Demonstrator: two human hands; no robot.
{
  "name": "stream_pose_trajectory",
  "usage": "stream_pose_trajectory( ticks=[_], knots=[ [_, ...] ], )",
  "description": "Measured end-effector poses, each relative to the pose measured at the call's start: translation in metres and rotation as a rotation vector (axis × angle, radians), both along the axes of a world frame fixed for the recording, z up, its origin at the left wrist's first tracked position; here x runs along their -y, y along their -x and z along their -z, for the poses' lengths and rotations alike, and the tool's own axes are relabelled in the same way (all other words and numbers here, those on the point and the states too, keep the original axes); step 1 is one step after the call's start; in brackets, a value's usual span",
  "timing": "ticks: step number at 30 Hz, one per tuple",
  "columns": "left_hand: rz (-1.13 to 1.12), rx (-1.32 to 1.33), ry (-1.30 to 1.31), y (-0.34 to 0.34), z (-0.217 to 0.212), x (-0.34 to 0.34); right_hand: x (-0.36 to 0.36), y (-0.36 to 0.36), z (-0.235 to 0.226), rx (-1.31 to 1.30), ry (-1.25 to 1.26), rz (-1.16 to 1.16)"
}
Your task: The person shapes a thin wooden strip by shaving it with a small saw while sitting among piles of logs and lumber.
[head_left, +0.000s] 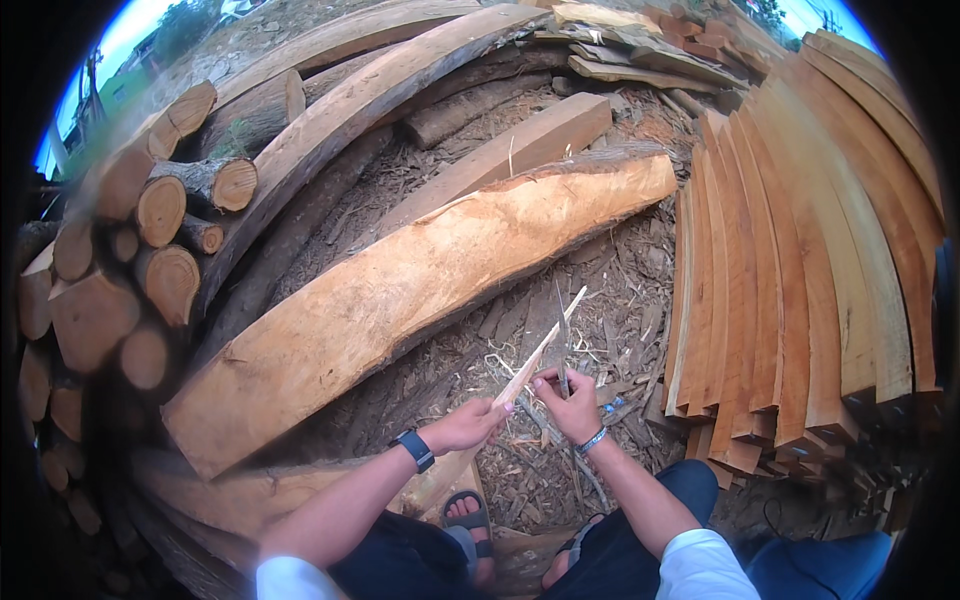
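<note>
My left hand [464, 424] is closed around the lower part of a pale, split wooden stick [538, 356], which tapers to a point away from me. Close beside it, my right hand [570, 408] grips a thin, dark, narrow blade that looks like a knife [562, 350]. The blade rises from the fingers and crosses near the stick's upper part; whether the two touch I cannot tell. A long thin shape runs below the right hand, but whether it belongs to the knife is unclear. Pale shavings [500, 365] lie on the ground around both hands.
A large sawn slab [400, 270] stretches diagonally ahead, with a squared beam [500, 165] behind it. Cut logs [160, 210] are piled at the left. Long planks [770, 260] are stacked at the right. Bark and chips cover the ground [620, 300] between them.
</note>
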State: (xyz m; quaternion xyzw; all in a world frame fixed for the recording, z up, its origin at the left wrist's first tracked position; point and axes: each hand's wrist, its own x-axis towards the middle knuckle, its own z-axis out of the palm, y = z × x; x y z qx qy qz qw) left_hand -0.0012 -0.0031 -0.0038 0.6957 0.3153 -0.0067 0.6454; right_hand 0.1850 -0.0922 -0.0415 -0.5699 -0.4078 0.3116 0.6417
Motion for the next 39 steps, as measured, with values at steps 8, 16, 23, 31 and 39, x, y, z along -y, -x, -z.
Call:
stream_pose_trajectory(
  ticks=[8, 16, 23, 31, 39],
  knots=[
    [0.027, -0.059, -0.023, -0.002, -0.001, -0.003, 0.003, -0.010, -0.017, 0.045, -0.005, -0.004],
    [0.019, -0.053, -0.117, -0.003, 0.004, -0.004, 0.008, -0.002, -0.017, 0.142, 0.156, -0.194],
    [-0.008, -0.068, -0.135, 0.000, 0.001, -0.006, 0.009, -0.001, -0.015, 0.140, 0.188, -0.200],
    [-0.004, -0.098, -0.128, -0.002, -0.013, -0.005, 0.007, 0.000, -0.003, 0.112, 0.189, -0.205],
    [0.021, -0.084, -0.139, 0.001, -0.004, -0.010, 0.004, 0.000, 0.001, 0.181, 0.114, -0.184]
  ],
)
